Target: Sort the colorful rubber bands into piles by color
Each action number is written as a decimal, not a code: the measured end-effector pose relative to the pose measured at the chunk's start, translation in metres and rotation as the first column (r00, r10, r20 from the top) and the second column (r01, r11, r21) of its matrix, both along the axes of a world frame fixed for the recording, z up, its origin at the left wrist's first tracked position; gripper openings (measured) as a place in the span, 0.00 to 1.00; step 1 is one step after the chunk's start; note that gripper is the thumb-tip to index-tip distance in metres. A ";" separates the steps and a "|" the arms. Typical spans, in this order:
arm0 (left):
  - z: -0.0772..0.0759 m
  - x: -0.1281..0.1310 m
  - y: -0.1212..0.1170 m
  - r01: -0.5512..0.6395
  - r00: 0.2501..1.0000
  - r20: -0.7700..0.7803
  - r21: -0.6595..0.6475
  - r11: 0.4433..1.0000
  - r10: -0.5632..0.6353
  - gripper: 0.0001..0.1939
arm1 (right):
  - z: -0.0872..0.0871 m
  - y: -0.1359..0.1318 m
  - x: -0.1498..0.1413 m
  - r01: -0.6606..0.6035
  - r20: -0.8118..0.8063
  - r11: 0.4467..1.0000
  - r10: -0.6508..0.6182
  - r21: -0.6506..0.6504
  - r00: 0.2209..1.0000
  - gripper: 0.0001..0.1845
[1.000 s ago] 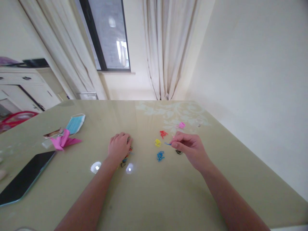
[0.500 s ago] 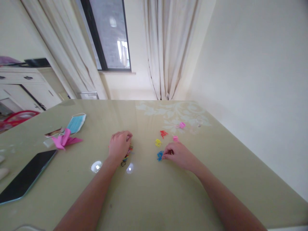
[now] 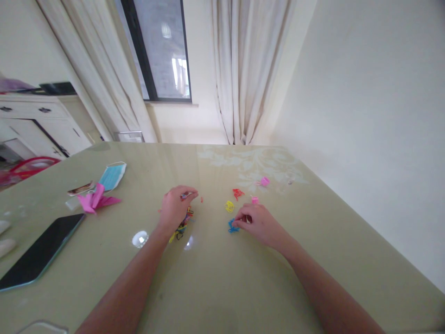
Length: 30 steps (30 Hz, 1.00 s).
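Unsorted pile (image 3: 181,227): Under the wrist side of the left hand we see a tangle of what look like small rubber bands, colours mixed, work that appears left to do.
Left hand (image 3: 174,207): Palm down, arched over that pile, fingers curled, thumb and index tips nearly meeting; we cannot tell whether they hold a band.
Stray red piece (image 3: 201,200): It lies alone, just beyond those fingertips.
Sorted clusters: We find yellow cluster (image 3: 229,206), blue cluster (image 3: 232,228), red cluster (image 3: 238,194), near pink cluster (image 3: 255,200) and far pink cluster (image 3: 265,181); sorting looks well begun, unfinished.
Right hand (image 3: 257,222): Stretched in low, thumb and fingertips drawn together at the blue cluster; any band between them is hidden from us.
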<state>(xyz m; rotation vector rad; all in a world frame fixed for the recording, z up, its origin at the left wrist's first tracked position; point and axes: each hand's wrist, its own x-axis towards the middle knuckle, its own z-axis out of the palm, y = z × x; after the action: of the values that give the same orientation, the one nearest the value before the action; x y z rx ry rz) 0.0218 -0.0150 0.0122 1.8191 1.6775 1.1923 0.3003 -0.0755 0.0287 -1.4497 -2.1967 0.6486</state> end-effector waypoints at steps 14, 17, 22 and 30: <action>0.013 0.055 -0.043 0.559 0.715 0.589 -0.159 0.814 -0.376 0.18 | 0.006 -0.014 -0.012 0.071 -0.274 0.954 0.012 0.292 0.962 0.13; 0.012 0.055 -0.043 0.576 0.709 0.583 -0.155 0.803 -0.396 0.17 | 0.007 -0.014 -0.013 0.077 -0.281 0.951 0.011 0.301 0.960 0.11; 0.007 0.049 -0.036 0.540 0.805 0.366 -0.130 0.831 -0.466 0.16 | 0.016 -0.012 -0.006 0.109 -0.451 0.977 -0.013 0.186 0.892 0.12; -0.028 0.011 -0.011 0.191 0.774 -0.606 -0.051 0.980 -0.182 0.27 | 0.032 -0.010 0.021 0.085 -0.726 0.996 -0.061 -0.003 0.686 0.13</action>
<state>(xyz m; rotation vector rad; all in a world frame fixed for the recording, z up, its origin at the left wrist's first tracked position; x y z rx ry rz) 0.0325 -0.0261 -0.0155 2.4932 1.7253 0.5459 0.3215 -0.0856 0.0608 -0.9933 -1.4951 0.9562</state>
